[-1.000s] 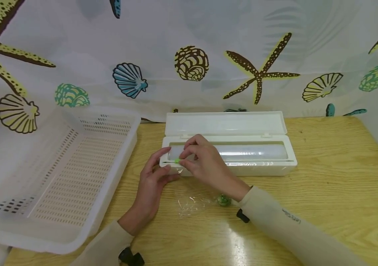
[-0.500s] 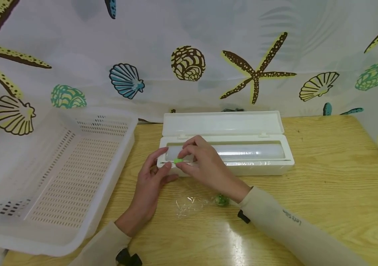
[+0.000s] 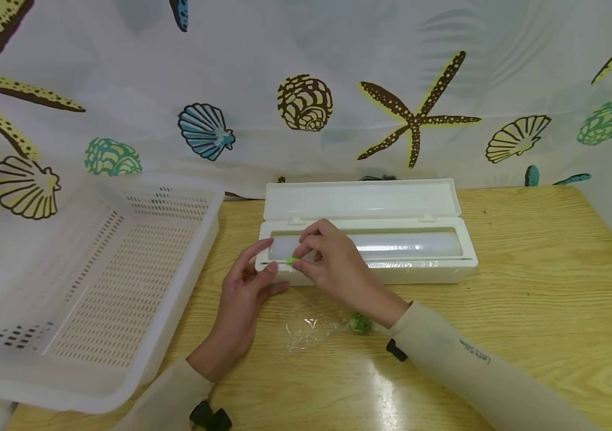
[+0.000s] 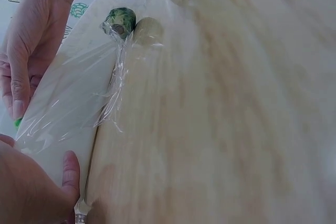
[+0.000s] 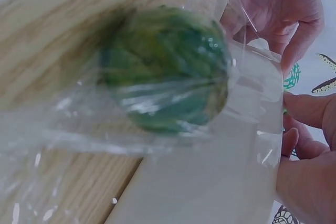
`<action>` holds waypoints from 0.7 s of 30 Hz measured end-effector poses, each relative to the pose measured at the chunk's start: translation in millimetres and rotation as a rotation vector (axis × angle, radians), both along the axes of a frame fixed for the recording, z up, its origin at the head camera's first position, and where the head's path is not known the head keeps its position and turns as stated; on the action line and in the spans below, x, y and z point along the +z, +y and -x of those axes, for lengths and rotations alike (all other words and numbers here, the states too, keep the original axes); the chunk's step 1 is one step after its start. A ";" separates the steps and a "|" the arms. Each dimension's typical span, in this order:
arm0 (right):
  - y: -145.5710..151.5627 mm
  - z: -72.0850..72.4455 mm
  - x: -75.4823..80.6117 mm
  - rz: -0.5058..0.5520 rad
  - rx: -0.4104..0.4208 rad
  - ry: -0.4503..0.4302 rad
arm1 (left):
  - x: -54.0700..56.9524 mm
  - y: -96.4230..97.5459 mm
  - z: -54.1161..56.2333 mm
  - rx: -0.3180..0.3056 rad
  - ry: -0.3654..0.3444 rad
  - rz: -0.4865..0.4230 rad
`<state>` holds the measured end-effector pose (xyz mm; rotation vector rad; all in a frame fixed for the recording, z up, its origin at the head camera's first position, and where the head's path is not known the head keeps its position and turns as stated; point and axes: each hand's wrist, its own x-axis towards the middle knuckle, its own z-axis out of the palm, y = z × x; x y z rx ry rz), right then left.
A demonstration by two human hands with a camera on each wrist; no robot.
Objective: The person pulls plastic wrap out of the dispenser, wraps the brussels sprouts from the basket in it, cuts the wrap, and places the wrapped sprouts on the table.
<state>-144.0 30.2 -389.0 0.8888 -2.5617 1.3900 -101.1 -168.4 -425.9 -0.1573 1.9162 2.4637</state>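
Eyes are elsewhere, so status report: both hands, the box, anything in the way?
Right hand pinching green slider. Left hand holding white box at left end, lid open. Possible snag: clear film over box front, green ball nearby.

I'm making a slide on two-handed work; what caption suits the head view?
Right hand pinching a green tab on an open white film box, left hand holding the box's left end.

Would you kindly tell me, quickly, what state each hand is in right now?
Left hand: closed around the left end of the white box.
Right hand: closed, pinching the small green slider.
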 end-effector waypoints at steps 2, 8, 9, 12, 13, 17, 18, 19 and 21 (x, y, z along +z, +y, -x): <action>1.8 0.0 -0.3 0.002 -0.002 -0.004 | 0.6 0.4 -0.1 0.002 -0.002 0.002; 5.7 0.2 0.1 0.012 0.002 -0.009 | 2.2 0.0 -0.4 0.008 -0.008 0.004; 6.0 0.4 0.6 0.011 0.004 -0.012 | 2.5 -0.4 -0.4 0.010 -0.008 0.003; 6.9 0.7 2.5 0.004 0.006 -0.021 | 4.0 -1.1 -0.4 0.014 -0.009 0.006; 7.3 0.8 2.9 0.005 0.007 -0.023 | 4.9 -1.1 -0.7 0.014 -0.010 0.008; 9.5 0.8 3.3 0.003 0.001 -0.019 | 6.2 -1.0 -1.2 0.020 -0.019 0.010; 10.2 0.6 3.1 0.004 -0.001 -0.021 | 6.2 -0.9 -1.3 0.020 -0.023 0.011; 11.1 0.4 2.9 0.008 -0.003 -0.020 | 6.5 -0.6 -1.6 0.019 -0.027 0.012; 12.6 0.4 2.0 0.011 -0.006 -0.016 | 6.1 -0.4 -1.4 0.019 -0.032 0.012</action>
